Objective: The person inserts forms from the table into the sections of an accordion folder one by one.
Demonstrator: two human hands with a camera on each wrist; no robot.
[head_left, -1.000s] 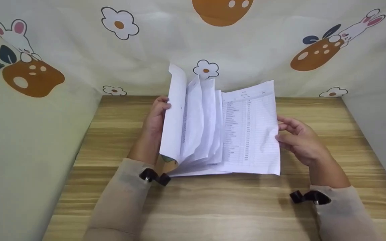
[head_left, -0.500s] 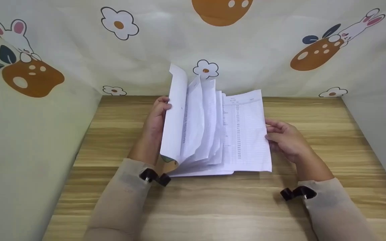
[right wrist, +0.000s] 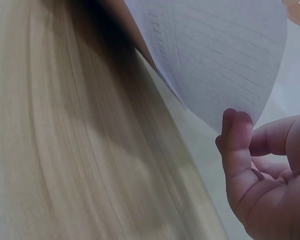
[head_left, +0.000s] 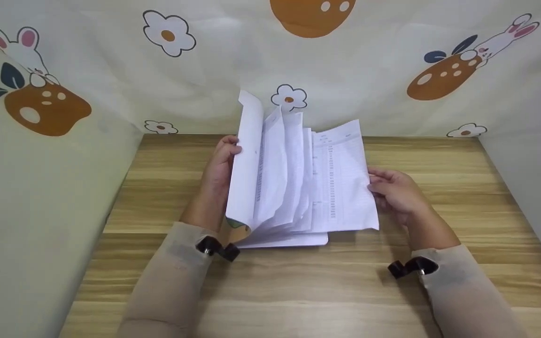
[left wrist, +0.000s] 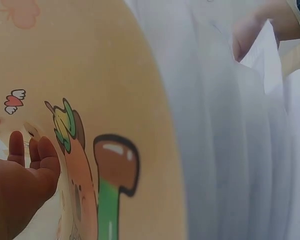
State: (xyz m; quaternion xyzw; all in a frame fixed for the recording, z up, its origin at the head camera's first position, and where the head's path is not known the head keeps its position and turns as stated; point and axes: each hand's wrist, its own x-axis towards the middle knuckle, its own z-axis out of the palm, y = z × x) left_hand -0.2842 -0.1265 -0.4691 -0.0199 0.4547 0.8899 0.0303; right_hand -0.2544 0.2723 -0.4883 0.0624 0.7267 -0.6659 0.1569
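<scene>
A notebook [head_left: 244, 178] with a tan cartoon-printed cover [left wrist: 125, 75] stands spread on the table, its white pages [head_left: 291, 188] fanned out. At the left edge, my left hand [head_left: 221, 164] holds the raised cover, thumb on its white inner side. My right hand [head_left: 399, 192] pinches the right edge of a printed sheet [head_left: 343, 183] between thumb and fingers. That sheet bears a ruled table and reaches past the notebook's right side, its lower corner lifted. In the right wrist view the pinch on the paper [right wrist: 215, 60] shows plainly. The sheet's left edge is hidden by the pages.
The notebook lies on a wood-grain table [head_left: 280, 291] near its back edge. Behind and at the sides hangs a pale cloth [head_left: 223, 70] printed with rabbits and flowers. Black camera mounts [head_left: 413, 267] sit on both wrists.
My right hand has moved left with the printed sheet, bringing it closer to the notebook's pages; the sheet's lower edge has risen. My left hand and the cover stay in place.
</scene>
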